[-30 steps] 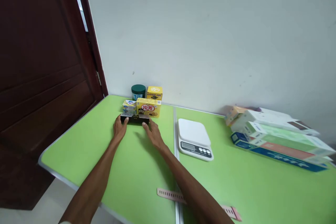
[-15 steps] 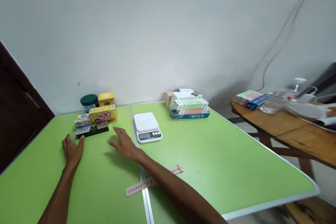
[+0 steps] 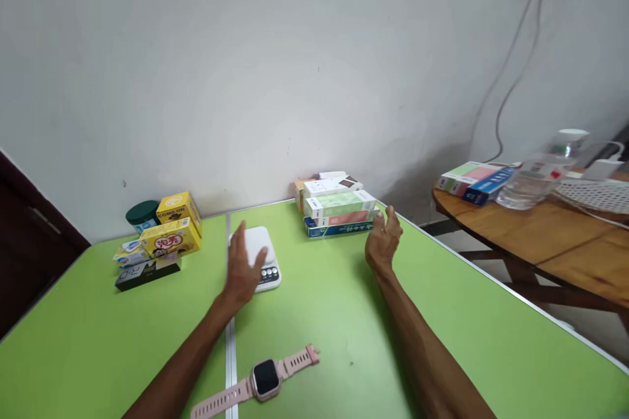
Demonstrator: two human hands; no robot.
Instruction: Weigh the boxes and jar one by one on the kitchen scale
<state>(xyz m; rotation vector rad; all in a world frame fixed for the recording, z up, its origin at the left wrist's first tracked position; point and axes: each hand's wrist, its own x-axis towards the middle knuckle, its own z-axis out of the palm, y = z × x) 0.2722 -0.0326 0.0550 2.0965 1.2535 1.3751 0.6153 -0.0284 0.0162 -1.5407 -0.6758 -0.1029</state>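
My left hand [image 3: 242, 268] is open, thumb apart from the fingers, in front of the white kitchen scale [image 3: 256, 245] and hiding its left part. Whether it touches the scale I cannot tell. My right hand [image 3: 384, 240], also open and holding nothing, is by the right end of a stack of boxes. That stack has a dark blue box [image 3: 339, 229] at the bottom, a green-and-white box [image 3: 339, 205] above, and a white box [image 3: 328, 186] behind. Nearer to me, a smartwatch with a pink strap [image 3: 266, 378] lies flat across the table's seam.
At the left stand a yellow box [image 3: 170, 239], a black box [image 3: 148, 272], another yellow box [image 3: 177, 207] and a green-lidded tub [image 3: 142, 213]. On a wooden table [image 3: 555, 239] to the right are more boxes [image 3: 472, 178] and a plastic bottle [image 3: 535, 177].
Both hands have moved right: my left from the black box to the scale, my right from beside the black box to the box stack. The view has shifted, and the whole watch now shows.
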